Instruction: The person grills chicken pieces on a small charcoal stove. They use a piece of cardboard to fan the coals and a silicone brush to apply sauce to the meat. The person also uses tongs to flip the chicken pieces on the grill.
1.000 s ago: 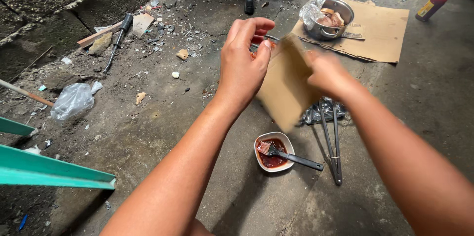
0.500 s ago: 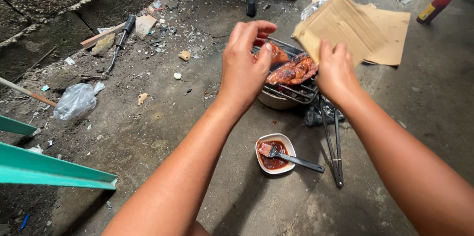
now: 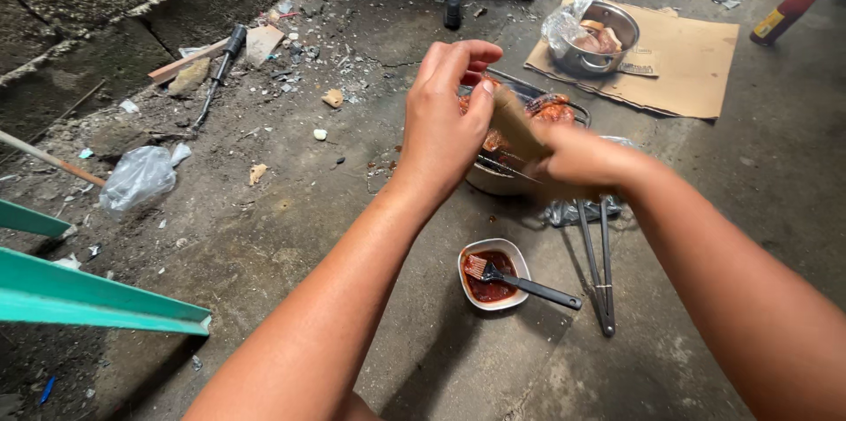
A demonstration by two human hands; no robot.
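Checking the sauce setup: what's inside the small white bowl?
The bowl holds red sauce, with a black basting brush resting bristles-down in it. The sauce hides the bowl's bottom.
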